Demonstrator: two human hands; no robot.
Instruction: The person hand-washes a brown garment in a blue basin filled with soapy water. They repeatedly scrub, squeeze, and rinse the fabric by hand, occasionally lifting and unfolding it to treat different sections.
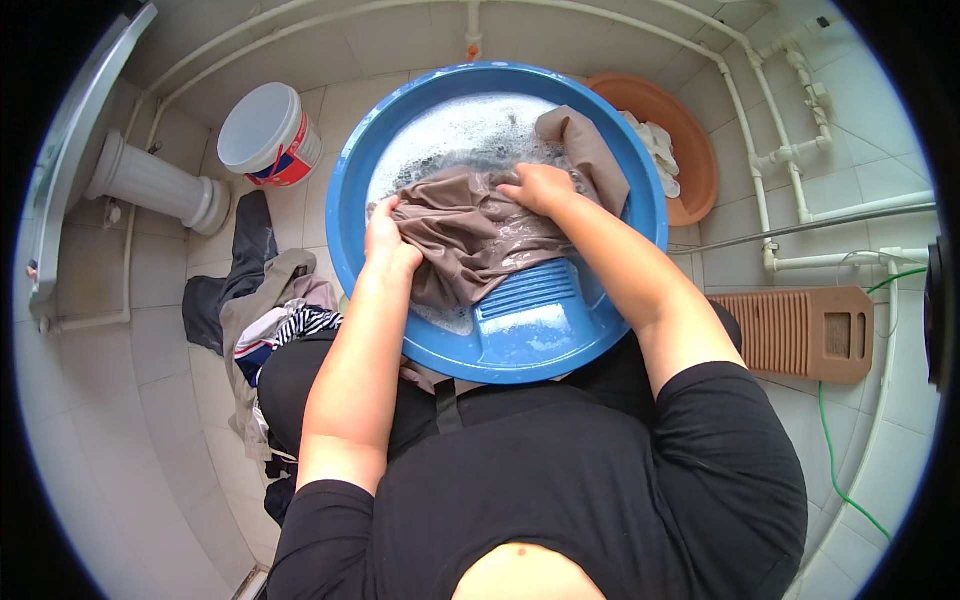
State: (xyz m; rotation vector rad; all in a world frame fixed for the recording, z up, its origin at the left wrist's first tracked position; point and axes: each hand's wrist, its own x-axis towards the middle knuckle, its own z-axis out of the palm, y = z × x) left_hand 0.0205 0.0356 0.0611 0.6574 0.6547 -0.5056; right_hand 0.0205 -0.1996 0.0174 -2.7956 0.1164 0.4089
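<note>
A round blue basin [345, 240] holds foamy, sudsy water [450, 125] and has a ribbed washboard [530, 290] built into its near side. Across the water and the ribs lies a wet brown garment [450, 235], bunched and creased, with one end reaching up to the right rim. My left hand [388, 240] is closed on the garment's left edge, its thumb on top. Further right, my right hand [540, 190] grips the cloth near the waterline, its fingers partly hidden in the folds and suds.
A white bucket [262, 130] stands left of the basin. Below it, a pile of clothes [265, 300] lies on tiles. An orange-brown basin [695, 150] with pale cloth [655, 150] sits behind right. A brown washboard [790, 335] lies right, near a green cord [835, 470] and white pipes [755, 170].
</note>
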